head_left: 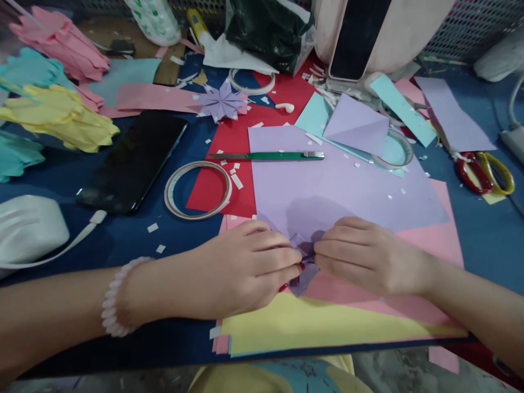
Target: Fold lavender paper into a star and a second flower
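Observation:
Both hands meet over a stack of coloured paper near the table's front edge. Between them is a small folded purple paper piece point(303, 279), mostly covered by the fingers. My left hand point(254, 267), with a beaded bracelet point(118, 297) at the wrist, pinches its left side. From the right, my right hand point(368, 256) closes on the same piece. Under them lie a large purple sheet point(347, 191), a pink sheet point(429, 240) and a yellow sheet point(327, 322). A green craft knife point(282, 156) rests on the purple sheet beyond the hands.
Tape rolls point(169, 191), a black phone point(135, 164) with a white cable, and a folded purple star point(224, 102) are to the left and back. Scissors point(475, 174) lie at the right. Paper flowers point(61, 117) fill the far left, and paper scraps point(236, 180) are scattered about.

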`<state>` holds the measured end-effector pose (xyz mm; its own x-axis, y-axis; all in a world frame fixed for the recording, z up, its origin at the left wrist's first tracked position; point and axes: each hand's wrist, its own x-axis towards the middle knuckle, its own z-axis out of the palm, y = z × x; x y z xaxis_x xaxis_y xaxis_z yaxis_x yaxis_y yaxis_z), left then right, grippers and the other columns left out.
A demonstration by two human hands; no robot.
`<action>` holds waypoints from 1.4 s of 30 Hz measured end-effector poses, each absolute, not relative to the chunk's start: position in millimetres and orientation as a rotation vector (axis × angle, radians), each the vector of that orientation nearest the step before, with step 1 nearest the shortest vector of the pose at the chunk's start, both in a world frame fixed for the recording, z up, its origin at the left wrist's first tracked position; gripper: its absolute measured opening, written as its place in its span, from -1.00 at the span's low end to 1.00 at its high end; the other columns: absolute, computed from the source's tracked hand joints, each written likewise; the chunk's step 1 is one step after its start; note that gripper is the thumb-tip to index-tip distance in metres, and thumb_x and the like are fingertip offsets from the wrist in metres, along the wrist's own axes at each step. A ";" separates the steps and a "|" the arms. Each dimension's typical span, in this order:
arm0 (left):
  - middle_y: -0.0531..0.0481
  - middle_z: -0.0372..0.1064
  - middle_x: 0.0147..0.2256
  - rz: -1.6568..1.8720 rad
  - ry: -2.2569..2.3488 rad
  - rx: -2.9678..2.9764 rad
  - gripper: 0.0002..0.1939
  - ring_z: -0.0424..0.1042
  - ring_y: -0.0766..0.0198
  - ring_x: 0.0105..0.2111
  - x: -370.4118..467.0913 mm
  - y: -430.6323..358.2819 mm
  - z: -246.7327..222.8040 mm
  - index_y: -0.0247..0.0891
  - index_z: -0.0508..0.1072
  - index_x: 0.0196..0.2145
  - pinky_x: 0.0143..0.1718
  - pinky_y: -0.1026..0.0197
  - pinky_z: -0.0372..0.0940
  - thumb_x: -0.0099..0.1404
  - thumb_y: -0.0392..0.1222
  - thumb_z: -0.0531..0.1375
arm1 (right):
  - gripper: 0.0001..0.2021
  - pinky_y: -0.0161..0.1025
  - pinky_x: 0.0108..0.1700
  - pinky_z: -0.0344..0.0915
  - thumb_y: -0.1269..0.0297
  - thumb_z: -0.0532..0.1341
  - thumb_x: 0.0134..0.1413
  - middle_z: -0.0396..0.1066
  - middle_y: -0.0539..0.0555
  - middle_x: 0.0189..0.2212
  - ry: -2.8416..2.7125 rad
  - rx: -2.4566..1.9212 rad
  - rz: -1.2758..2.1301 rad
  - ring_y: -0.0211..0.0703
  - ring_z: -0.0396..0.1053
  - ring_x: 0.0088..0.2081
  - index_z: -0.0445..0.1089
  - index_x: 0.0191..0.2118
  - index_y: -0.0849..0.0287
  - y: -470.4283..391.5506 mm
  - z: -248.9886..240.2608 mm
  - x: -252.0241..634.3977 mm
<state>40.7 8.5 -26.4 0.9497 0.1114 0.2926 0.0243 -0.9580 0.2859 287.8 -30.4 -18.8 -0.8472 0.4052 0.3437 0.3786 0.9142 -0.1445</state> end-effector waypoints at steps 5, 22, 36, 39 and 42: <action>-0.09 0.50 -0.12 0.462 0.084 2.870 -0.74 0.41 0.20 -0.14 40.7 8.1 -26.2 -0.29 0.47 -0.12 -0.15 0.11 0.22 0.42 -0.32 -0.01 | -0.75 -0.16 -0.28 0.34 0.51 -0.01 0.30 0.49 0.13 -0.35 -2.749 -0.533 -0.048 -0.20 0.38 -0.36 0.40 -0.29 0.26 -33.2 -17.4 287.1; -0.11 0.47 -0.04 0.461 -0.006 2.904 -0.76 0.39 0.19 -0.07 38.6 5.7 -27.2 -0.31 0.50 -0.16 -0.05 0.10 0.24 0.40 -0.31 0.03 | -0.74 -0.18 -0.25 0.31 0.48 -0.04 0.33 0.47 0.11 -0.34 -2.754 -0.602 0.070 -0.20 0.35 -0.33 0.38 -0.27 0.25 -34.5 -19.0 288.3; -0.12 0.48 -0.06 0.385 0.047 2.782 -0.73 0.41 0.17 -0.06 40.5 11.8 -21.1 -0.32 0.47 -0.11 -0.02 0.10 0.27 0.39 -0.28 0.01 | -0.76 -0.16 -0.27 0.23 0.50 0.04 0.29 0.43 0.12 -0.39 -2.779 -0.595 0.083 -0.17 0.32 -0.34 0.40 -0.35 0.28 -43.2 -16.2 289.4; -0.13 0.49 -0.09 0.473 0.237 2.902 -0.73 0.41 0.18 -0.07 33.6 22.4 -4.3 -0.31 0.48 -0.13 -0.03 0.11 0.30 0.40 -0.28 -0.01 | -0.75 -0.16 -0.28 0.23 0.52 0.04 0.27 0.43 0.14 -0.38 -2.775 -0.569 0.016 -0.17 0.32 -0.34 0.40 -0.38 0.28 -44.8 -15.4 288.7; -0.13 0.46 -0.12 0.333 0.840 3.097 -0.59 0.42 0.12 -0.09 15.8 41.1 18.9 -0.42 0.48 -0.23 -0.03 0.09 0.29 0.46 -0.19 -0.12 | -0.75 -0.16 -0.26 0.22 0.53 0.03 0.27 0.42 0.14 -0.38 -2.768 -0.572 -0.006 -0.17 0.32 -0.32 0.40 -0.37 0.28 -45.1 -15.6 288.3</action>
<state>15.8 41.1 18.9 0.8434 0.4903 0.2196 0.5077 -0.8611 -0.0272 288.3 -45.1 -15.6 -0.8709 0.3858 0.3043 0.3872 0.9201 -0.0585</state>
